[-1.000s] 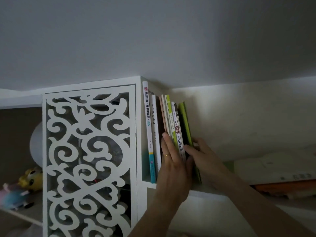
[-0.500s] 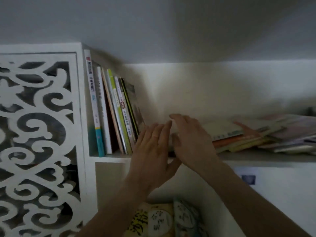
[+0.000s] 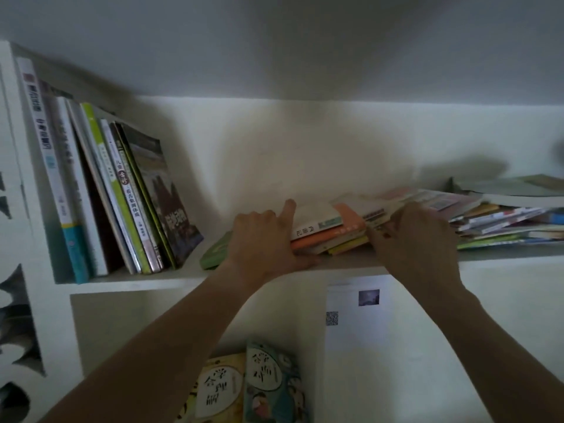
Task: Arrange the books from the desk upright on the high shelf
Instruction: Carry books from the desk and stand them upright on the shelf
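Several books point(image 3: 122, 196) stand upright, leaning left, at the left end of the high white shelf point(image 3: 137, 282). A flat pile of books point(image 3: 329, 230) lies on the shelf's middle, spreading into a messier heap point(image 3: 503, 218) on the right. My left hand point(image 3: 262, 242) grips the left end of that pile, index finger raised on the white top book. My right hand point(image 3: 418, 239) is closed on the pile's right side, fingers tucked into the stack. A green book point(image 3: 215, 251) lies flat under my left hand.
A white carved lattice panel point(image 3: 15, 270) borders the shelf on the left. Below the shelf, a paper sheet with a QR code point(image 3: 357, 312) hangs on the wall. Two colourful children's books point(image 3: 244, 389) stand at the bottom centre.
Both hands left the upright books and moved right to the flat pile, closing on its two ends. The view swung right and down, bringing the heap of flat books into sight.
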`<state>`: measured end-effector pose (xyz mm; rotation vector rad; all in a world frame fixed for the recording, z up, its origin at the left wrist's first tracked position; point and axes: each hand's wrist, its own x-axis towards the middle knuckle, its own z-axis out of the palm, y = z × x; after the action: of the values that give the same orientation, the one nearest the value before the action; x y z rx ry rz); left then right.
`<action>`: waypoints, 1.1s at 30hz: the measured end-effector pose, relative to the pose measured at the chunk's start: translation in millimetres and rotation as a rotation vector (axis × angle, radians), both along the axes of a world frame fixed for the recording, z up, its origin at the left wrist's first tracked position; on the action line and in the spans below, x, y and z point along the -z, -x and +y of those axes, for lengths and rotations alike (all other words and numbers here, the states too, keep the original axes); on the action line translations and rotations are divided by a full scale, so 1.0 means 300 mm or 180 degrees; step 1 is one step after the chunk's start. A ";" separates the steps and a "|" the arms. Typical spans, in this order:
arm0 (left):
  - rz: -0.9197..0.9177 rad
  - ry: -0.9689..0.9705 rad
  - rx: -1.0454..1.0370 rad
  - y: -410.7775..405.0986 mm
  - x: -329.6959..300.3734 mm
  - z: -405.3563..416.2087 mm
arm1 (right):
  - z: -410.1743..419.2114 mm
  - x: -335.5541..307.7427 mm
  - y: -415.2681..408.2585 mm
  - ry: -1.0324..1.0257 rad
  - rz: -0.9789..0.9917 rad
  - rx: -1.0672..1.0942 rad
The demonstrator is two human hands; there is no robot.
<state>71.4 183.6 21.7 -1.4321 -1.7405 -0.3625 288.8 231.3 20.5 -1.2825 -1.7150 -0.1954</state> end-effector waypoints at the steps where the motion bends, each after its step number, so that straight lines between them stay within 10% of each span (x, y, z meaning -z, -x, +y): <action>1: -0.0022 -0.0020 -0.0005 -0.014 0.007 0.008 | 0.003 0.000 0.005 -0.0062 -0.0046 0.0054; 12: 0.0079 -0.0288 0.0313 -0.032 0.003 0.121 | 0.081 0.066 0.134 0.1188 0.1383 -0.1375; 19: -0.1427 -0.1403 0.0421 0.149 -0.124 0.000 | 0.010 0.014 0.240 0.0469 0.0354 -0.1067; 25: -0.1947 -0.2069 0.0160 0.225 -0.138 -0.110 | -0.030 -0.069 0.554 0.1660 0.0359 -0.3491; 33: -0.2518 -0.2252 0.1090 0.312 -0.038 -0.178 | 0.020 -0.036 0.732 0.1680 -0.0097 -0.4168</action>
<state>-22.3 130.3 33.0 -1.0902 -1.6333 -1.7245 69.1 237.4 31.2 -0.2458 -2.3559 1.0442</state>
